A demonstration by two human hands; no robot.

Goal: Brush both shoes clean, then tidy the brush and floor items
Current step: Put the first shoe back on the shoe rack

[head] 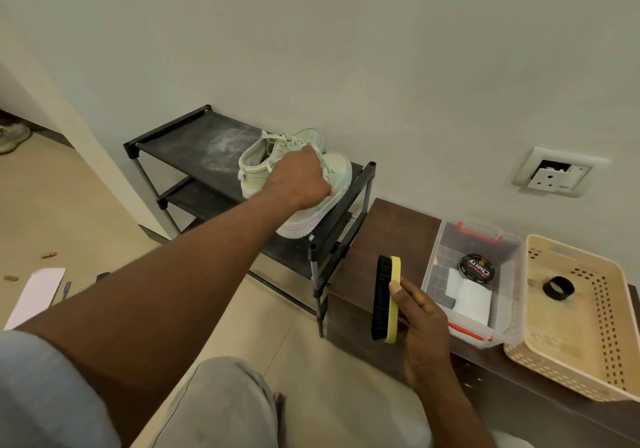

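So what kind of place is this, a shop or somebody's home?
Most likely a home entryway or hallway. A black shoe rack stands against the wall with pale sneakers on top, and a shoe polish tin lies in a clear box on the low cabinet beside it.

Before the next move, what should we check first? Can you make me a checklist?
1. Left hand grips the near pale green canvas sneaker: ok.
2. Right hand holds the yellow-backed black-bristled brush: ok.
3. Second pale green sneaker rests on the black metal shoe rack: ok.
4. Sneakers brushed clean: cannot tell.
5. Floor tidied: not ok, a white paper sheet lies there.
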